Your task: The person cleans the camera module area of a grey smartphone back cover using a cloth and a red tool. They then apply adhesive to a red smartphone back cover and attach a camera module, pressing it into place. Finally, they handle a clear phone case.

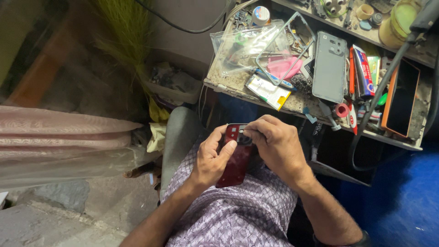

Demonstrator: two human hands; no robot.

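Note:
A glossy dark red phone back cover (pixel 235 162) rests over my lap, in front of my patterned shirt. My left hand (pixel 211 158) grips it from the left side, thumb lying across its upper face. My right hand (pixel 274 142) curls over its top end, fingertips pinching a small dark tool or part at the camera area (pixel 242 132); what it is stays too small to tell.
A cluttered workbench (pixel 238 84) stands ahead with a grey phone back (pixel 329 66), a clear phone frame (pixel 283 50), plastic bags, a tube, tape rolls and an orange-edged phone (pixel 400 98). A grey chair back (pixel 180 137) is at left, pink cloth further left, blue floor at right.

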